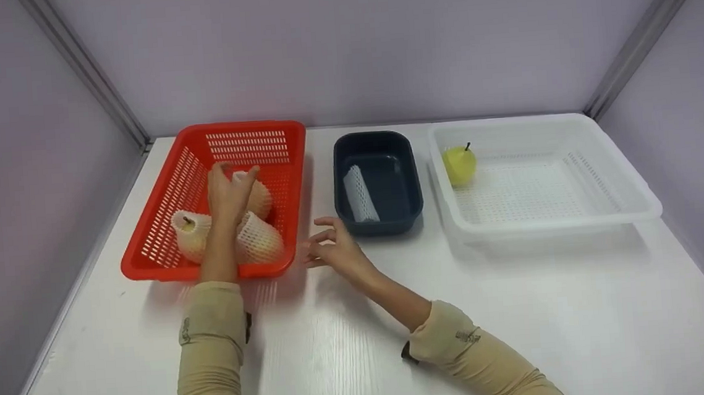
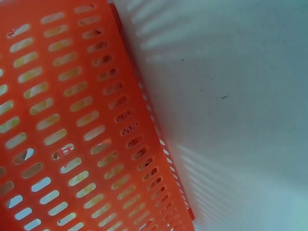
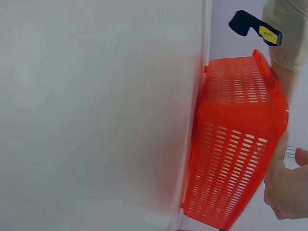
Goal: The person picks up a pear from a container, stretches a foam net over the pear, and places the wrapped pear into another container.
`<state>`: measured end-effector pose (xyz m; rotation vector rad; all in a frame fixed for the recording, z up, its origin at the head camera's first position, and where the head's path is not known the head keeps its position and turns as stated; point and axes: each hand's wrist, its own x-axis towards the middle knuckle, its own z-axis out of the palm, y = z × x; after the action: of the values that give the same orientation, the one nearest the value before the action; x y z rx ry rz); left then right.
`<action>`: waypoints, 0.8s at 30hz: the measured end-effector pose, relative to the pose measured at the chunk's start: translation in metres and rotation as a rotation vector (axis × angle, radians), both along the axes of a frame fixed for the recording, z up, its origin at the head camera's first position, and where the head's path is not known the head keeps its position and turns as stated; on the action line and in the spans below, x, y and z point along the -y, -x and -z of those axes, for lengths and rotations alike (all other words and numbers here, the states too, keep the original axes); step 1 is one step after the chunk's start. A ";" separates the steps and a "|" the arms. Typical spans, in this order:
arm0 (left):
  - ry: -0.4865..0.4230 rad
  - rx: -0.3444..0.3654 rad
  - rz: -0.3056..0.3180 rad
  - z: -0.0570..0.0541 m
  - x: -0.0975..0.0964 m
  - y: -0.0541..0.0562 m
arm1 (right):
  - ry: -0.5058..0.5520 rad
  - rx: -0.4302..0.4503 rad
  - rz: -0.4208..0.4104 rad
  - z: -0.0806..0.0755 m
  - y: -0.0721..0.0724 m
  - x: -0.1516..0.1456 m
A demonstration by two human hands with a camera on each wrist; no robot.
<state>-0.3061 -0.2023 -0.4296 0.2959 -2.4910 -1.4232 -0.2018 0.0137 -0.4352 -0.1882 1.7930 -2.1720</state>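
Note:
My left hand (image 1: 228, 197) reaches inside the red basket (image 1: 299, 195), thumb and fingers spread beside the rear pear in its white foam net (image 1: 259, 198). Two more netted pears, one at the left (image 1: 191, 238) with its stem showing and one at the right (image 1: 261, 241), lie near my left wrist. In the left wrist view, the slotted basket wall (image 2: 77, 115) hides that hand. Just outside the basket's right front corner, my right hand (image 1: 342, 252) hovers with loosely bent fingers and nothing in them. The right wrist view shows this hand (image 3: 288, 190) beside the basket rim.
A dark blue bin (image 1: 411, 209) at the middle back holds an empty foam net (image 1: 360, 194). On the right stands a white basket (image 1: 552, 224) with a bare yellow pear (image 1: 460, 166) at its left end. Walls enclose the white table (image 1: 351, 358) at the back and sides.

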 end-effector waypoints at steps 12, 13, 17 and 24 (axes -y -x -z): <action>-0.281 -0.414 -0.053 -0.010 0.002 -0.005 | 0.031 -0.170 0.103 -0.042 -0.003 -0.092; -0.313 -0.452 -0.059 -0.012 0.004 -0.007 | 0.031 -0.178 0.115 -0.044 -0.001 -0.099; -0.416 -0.598 -0.102 -0.025 0.006 -0.021 | 0.024 -0.187 0.193 -0.051 0.005 -0.130; -0.518 -0.618 -0.096 -0.054 -0.019 -0.048 | -0.009 -0.185 0.360 -0.049 0.018 -0.179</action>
<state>-0.2577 -0.1830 -0.3753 0.0476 -1.5892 -1.7686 -0.2201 0.1932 -0.3861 -0.0693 2.0737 -2.4584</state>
